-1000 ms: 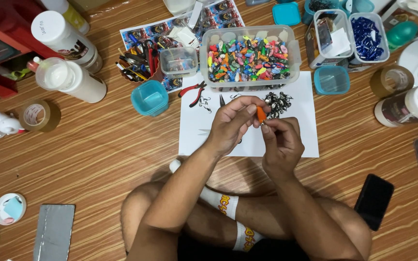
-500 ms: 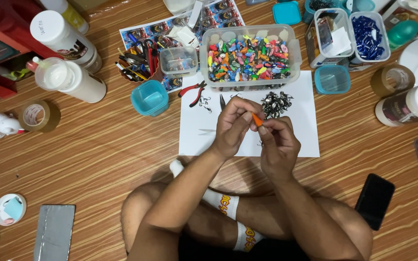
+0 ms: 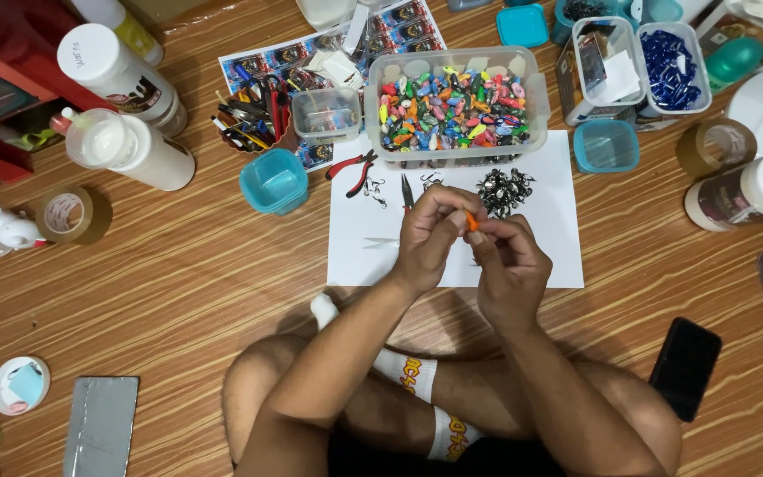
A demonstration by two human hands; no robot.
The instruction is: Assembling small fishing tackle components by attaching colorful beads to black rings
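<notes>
Over the white sheet of paper [image 3: 452,256], the left hand [image 3: 426,237] pinches a small orange piece [image 3: 472,221] at its fingertips. The right hand [image 3: 509,265] curls in beside it, probably gripping it too. Best worked low over the paper, so drops land there.

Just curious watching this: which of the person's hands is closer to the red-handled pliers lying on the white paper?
The left. The left hand is just right of and below the red-handled pliers; the right hand sits farther right, beyond the left.
</notes>
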